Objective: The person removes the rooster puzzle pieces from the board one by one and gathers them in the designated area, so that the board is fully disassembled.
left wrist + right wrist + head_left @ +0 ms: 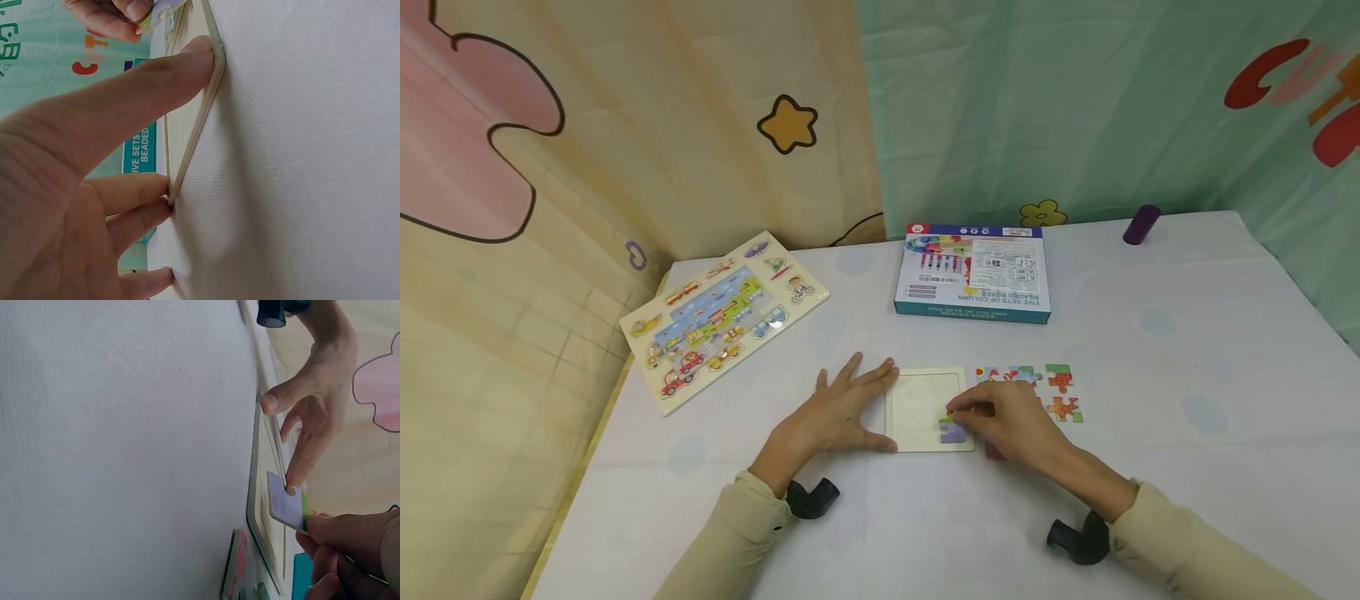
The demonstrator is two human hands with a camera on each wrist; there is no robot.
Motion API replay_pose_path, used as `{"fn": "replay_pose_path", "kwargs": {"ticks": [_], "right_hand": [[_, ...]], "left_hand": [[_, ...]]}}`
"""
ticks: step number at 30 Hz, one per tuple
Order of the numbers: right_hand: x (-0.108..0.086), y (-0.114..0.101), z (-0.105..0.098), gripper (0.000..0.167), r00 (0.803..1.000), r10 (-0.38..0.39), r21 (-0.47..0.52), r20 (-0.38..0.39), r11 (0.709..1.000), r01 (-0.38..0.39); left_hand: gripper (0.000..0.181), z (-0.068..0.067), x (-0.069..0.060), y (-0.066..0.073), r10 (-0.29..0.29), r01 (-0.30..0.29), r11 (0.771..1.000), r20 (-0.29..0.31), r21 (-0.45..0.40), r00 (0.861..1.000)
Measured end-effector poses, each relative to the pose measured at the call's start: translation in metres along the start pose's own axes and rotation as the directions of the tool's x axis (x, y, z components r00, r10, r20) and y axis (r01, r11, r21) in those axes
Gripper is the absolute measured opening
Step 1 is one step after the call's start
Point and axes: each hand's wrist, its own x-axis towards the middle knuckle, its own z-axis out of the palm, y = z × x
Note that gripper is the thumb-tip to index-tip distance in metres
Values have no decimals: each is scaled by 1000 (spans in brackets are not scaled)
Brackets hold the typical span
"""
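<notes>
A shallow square wooden puzzle tray (pixel 917 408) lies on the table before the person. The left hand (pixel 838 417) has its fingers spread, thumb and fingertips touching the tray's left edge. Between thumb and fingers the right hand (pixel 1011 421) pinches a purple and green jigsaw piece (pixel 288 502), tilted over the lower right part of the tray. To the right, partly covered by that hand, lie several colourful jigsaw pieces (pixel 1061 408). In the right wrist view one loose piece (pixel 235 562) shows close to the tray's edge.
A wooden vehicle puzzle board (pixel 797 287) lies at the back left. Behind the tray sits a box (pixel 972 312) of beaded columns. At the far right back is a dark purple cylinder (pixel 1142 225). Printed curtains (pixel 700 125) hang behind the table.
</notes>
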Motion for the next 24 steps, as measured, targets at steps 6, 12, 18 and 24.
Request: {"fn": "replay_pose_path", "kwargs": {"ticks": [6,12,18,24], "right_hand": [[-10,6,-15,13,998,70,47,-1,996,-70],[-25,21,-37,10,994,108,32,-6,994,-108],[-45,41,-54,12,988,152,-8,-25,988,-152],[-62,56,-73,14,979,198,-42,-54,979,-200]], "left_hand": [[103,-1,0,1,1,-1,1000,1,-4,1000],[103,0,0,1,2,-2,1000,-1,-9,1000],[103,0,-1,0,3,-3,1000,-3,-16,1000],[103,1,-1,-1,9,-9,1000,-7,-17,1000]]}}
